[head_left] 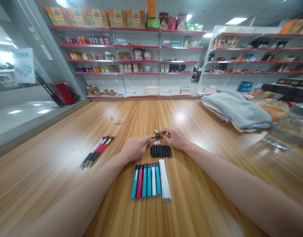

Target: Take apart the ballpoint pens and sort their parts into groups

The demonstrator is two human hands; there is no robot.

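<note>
Both bare hands are held over a bench (195, 191) of glossy, wood-grained board, with a cluster of tiny dark, spring-like pieces (158, 136) lying between their fingertips. The left hand (138, 146) is laid low with its fingers stretched toward the left edge of the cluster; the right hand (174, 136) is curled, thumb and forefinger narrowly spaced at the right edge. Whether a piece is pinched by either hand cannot be told at this scale. Just beyond the cluster, small shiny silver-coloured tips (156, 132) are grouped; on the near side, small white pointed parts (157, 143) are followed by a row of short black cylindrical sleeves (161, 151). Scattering is judged the chief hazard: so light a cluster may be spread by one brush of a fingertip, and the spring-like pieces may be tangled or flicked away if pressed at an edge. The white pointed parts may be mixed with their neighbours, since hardly any gap is left between the groups. The sleeves, being round, may be set rolling by a dropped wrist. Nearer the body, the teal, red and white tubular barrels (144, 181) and the bundle of slender white rods (165, 181) are placed between the forearms, where the barrels could be swept out of line by the left forearm if it is drawn inward.
</note>
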